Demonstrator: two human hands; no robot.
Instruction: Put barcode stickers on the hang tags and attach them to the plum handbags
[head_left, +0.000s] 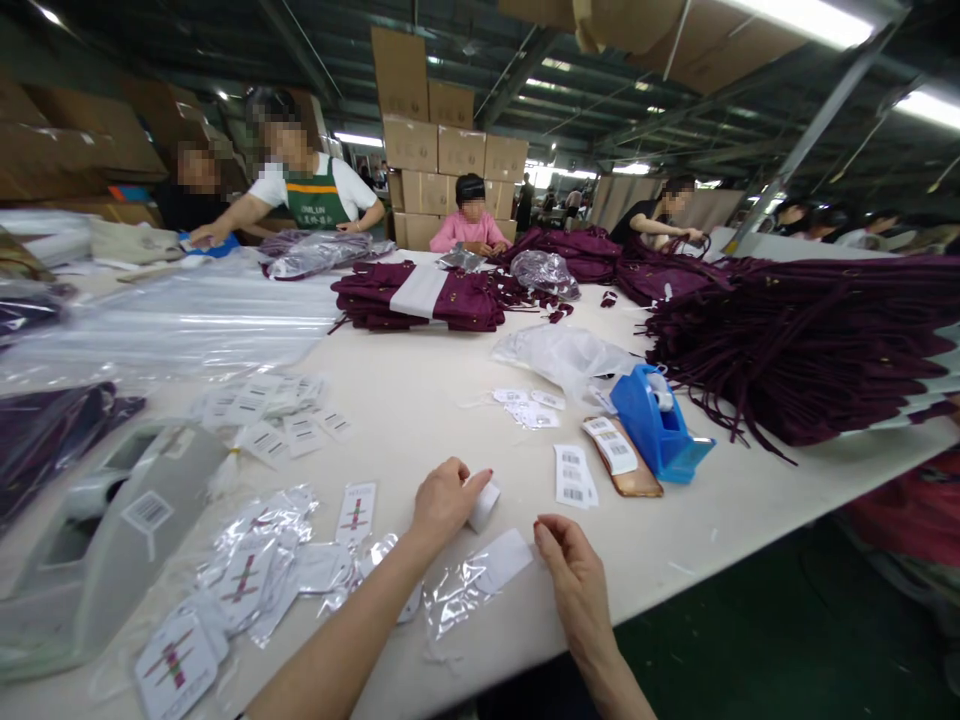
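My left hand point(444, 503) is closed over a small curled white paper piece point(485, 507), its fingertips partly hidden. My right hand point(574, 568) is closed in a pinch beside a small clear plastic bag point(456, 600); anything between its fingertips is too small to make out. The bag lies flat on the table between my hands, with a white card point(504, 562) at its upper end. Printed hang tags point(244, 580), several in clear plastic, are heaped left of my left forearm. Strips of barcode stickers point(572, 475) lie beyond my right hand.
A blue tape dispenser point(656, 425) stands beside a phone point(637, 483) bearing stickers. A grey dispenser point(112, 530) sits at left. Purple bags are stacked at the right point(810, 340) and back point(457, 300). Co-workers point(319, 195) are across the table point(420, 400).
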